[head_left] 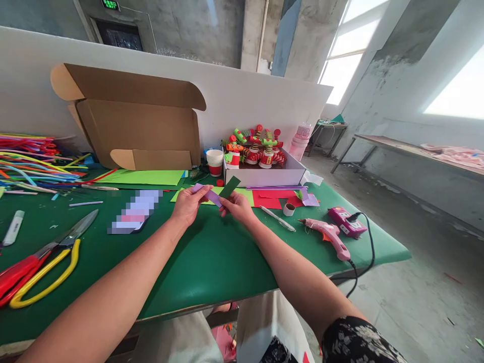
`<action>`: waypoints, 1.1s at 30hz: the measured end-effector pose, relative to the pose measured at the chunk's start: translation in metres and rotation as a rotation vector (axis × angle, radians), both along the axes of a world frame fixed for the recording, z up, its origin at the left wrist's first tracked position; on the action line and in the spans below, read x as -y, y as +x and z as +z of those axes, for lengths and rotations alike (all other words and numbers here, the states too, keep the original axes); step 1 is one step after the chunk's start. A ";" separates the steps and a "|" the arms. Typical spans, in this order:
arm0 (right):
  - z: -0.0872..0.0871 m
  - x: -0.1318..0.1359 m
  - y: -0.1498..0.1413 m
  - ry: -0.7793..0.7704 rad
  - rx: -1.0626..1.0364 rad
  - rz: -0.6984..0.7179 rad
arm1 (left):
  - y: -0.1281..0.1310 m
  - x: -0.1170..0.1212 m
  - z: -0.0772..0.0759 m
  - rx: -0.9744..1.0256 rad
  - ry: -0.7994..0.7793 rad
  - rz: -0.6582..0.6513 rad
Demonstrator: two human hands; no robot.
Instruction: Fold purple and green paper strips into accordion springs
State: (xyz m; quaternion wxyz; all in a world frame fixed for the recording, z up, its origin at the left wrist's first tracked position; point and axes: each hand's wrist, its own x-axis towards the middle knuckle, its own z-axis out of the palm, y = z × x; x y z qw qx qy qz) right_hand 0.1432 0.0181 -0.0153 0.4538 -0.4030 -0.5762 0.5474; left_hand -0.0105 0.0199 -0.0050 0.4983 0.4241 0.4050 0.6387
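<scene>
My left hand (188, 204) pinches one end of a purple paper strip (209, 194) above the green table (204, 262). My right hand (238, 205) grips the strip's other end and also holds a dark green paper strip (230, 187) that sticks up and away from me. Both hands are closed, close together at the table's middle. Green, yellow-green and red paper sheets (266, 198) lie just behind the hands.
A white box of finished red-and-green craft figures (260, 161) stands behind the hands, with paper cups (215, 162) and an open cardboard box (136, 121) to its left. Pink glue gun (328, 236), pen (278, 219) and tape roll (289, 209) lie right; scissors (56, 252) and pipe cleaners (30, 164) left.
</scene>
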 end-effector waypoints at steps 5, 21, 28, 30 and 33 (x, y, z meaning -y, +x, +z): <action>0.005 0.001 0.004 0.003 0.045 -0.031 | -0.010 -0.008 -0.001 -0.002 0.036 0.113; 0.001 0.003 -0.004 0.001 -0.101 0.029 | 0.013 0.013 0.001 -0.167 -0.004 -0.222; -0.001 0.000 -0.001 0.027 0.011 0.037 | 0.009 0.007 -0.001 -0.192 0.034 -0.079; -0.001 0.001 -0.001 0.027 0.029 0.024 | 0.008 0.006 0.000 -0.127 -0.002 -0.031; -0.001 0.000 -0.002 0.025 -0.003 -0.048 | 0.006 0.006 0.001 -0.048 -0.021 -0.093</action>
